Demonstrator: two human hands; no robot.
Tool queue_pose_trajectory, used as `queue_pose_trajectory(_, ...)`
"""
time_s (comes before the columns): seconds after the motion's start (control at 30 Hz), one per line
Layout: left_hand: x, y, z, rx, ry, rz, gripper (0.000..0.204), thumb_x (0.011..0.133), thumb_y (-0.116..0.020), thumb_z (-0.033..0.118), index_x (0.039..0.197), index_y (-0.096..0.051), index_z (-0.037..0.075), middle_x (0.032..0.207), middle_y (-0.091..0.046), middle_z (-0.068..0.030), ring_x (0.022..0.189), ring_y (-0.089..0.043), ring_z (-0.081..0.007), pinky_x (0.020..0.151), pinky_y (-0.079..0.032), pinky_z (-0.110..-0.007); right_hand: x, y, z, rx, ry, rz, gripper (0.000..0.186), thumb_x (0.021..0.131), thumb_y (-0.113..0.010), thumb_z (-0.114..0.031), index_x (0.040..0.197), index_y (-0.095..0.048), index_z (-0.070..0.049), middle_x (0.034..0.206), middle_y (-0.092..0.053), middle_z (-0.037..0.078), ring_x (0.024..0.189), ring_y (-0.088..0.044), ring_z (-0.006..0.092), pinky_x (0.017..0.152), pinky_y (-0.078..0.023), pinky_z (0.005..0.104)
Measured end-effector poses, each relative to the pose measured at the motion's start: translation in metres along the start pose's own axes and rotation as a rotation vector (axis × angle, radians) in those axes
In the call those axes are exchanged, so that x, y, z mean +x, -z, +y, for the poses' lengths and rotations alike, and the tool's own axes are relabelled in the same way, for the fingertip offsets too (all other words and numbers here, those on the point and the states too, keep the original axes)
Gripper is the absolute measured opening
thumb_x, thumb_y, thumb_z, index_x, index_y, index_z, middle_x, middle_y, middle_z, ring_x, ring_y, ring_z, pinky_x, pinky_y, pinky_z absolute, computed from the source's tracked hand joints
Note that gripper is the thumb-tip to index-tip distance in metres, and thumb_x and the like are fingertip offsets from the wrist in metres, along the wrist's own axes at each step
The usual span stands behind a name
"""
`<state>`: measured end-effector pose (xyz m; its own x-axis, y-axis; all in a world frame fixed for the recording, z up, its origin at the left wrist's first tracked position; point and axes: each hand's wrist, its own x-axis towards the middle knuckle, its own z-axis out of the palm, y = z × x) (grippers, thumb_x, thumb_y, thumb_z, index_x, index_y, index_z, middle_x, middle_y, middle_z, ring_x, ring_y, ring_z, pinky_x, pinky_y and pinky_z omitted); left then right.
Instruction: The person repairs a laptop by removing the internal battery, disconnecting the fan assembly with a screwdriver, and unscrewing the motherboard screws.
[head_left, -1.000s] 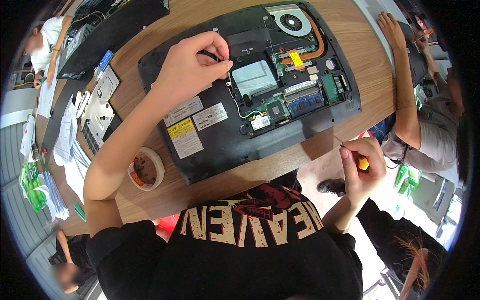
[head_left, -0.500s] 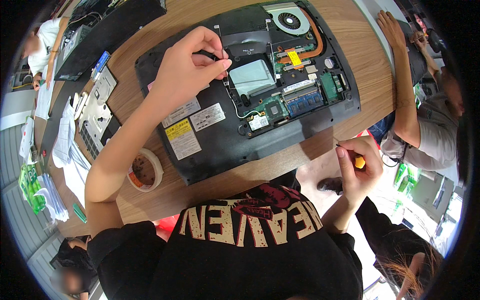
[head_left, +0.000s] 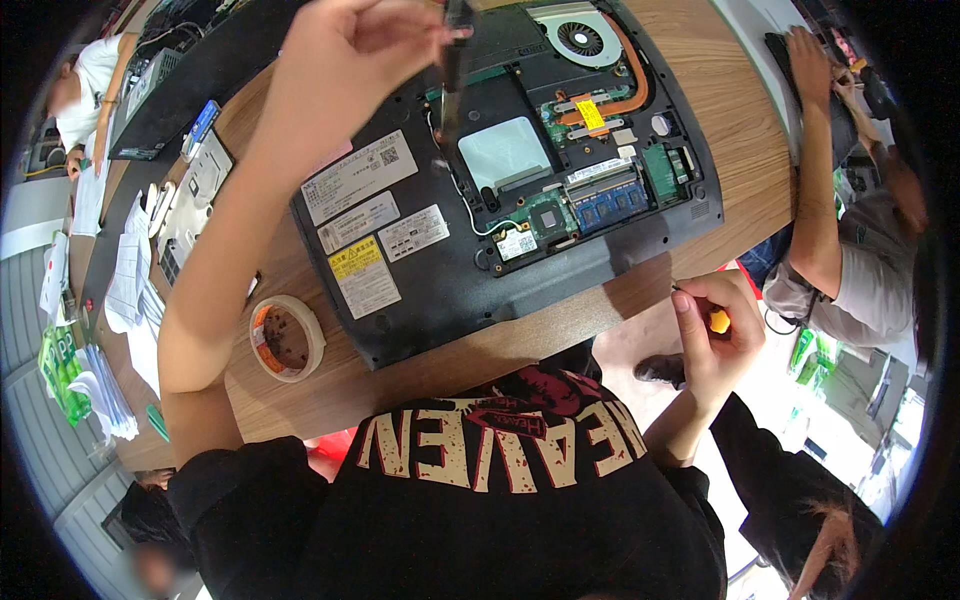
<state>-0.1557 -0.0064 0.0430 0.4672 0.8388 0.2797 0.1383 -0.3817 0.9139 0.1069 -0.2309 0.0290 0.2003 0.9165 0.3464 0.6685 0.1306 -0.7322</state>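
Observation:
An opened black laptop [head_left: 450,310] lies underside up on the table, its fan [head_left: 582,40], copper heat pipe [head_left: 637,85] and blue memory module [head_left: 608,206] exposed. Above its far left part, my left hand [head_left: 350,75] pinches a thin dark part [head_left: 456,75], seen nearly edge-on and blurred; its exact kind does not show. Below it a bay lies uncovered, with a pale blue patch [head_left: 505,155] beside it. My right hand [head_left: 722,330] is closed around a screwdriver with a yellow handle [head_left: 719,321], off the laptop's near right edge.
A tape roll [head_left: 313,352] with small dark bits inside stands left of the laptop on the wooden table [head_left: 270,405]. Farther left are a metal panel [head_left: 196,207], papers [head_left: 130,275] and a black equipment case [head_left: 140,125]. Another person's arm [head_left: 815,180] rests at the right.
My left hand has risen up and away to the left, lifting the dark part off the laptop and exposing the bay below. My right hand stays in place with the screwdriver.

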Motion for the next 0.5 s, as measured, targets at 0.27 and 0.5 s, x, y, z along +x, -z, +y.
queue_pose_trajectory(0.27,0.013,-0.009,0.012,0.382,-0.283,-0.280,0.007,0.082,-0.067,0.001,0.089,-0.067,0.002,0.090,-0.069,-0.0046,0.083,-0.065,-0.0147,0.074,-0.051,-0.026,-0.002,-0.001,0.007,0.030,-0.012,0.030,0.013,0.072,-0.075,0.004,0.082,-0.066,0.001,0.076,-0.061,0.006,0.062,-0.054,0.0097,0.054,-0.042,0.0202)
queue_pose_trajectory(0.5,0.026,-0.019,-0.001,0.545,-0.662,-0.421,0.017,0.080,-0.063,0.001,0.095,-0.068,0.007,0.088,-0.068,-0.0019,0.084,-0.064,-0.0170,0.074,-0.049,-0.031,-0.003,-0.001,0.012,0.034,-0.053,0.007,0.013,0.073,-0.075,0.004,0.082,-0.066,0.000,0.078,-0.061,0.006,0.062,-0.053,0.0094,0.054,-0.041,0.0202)
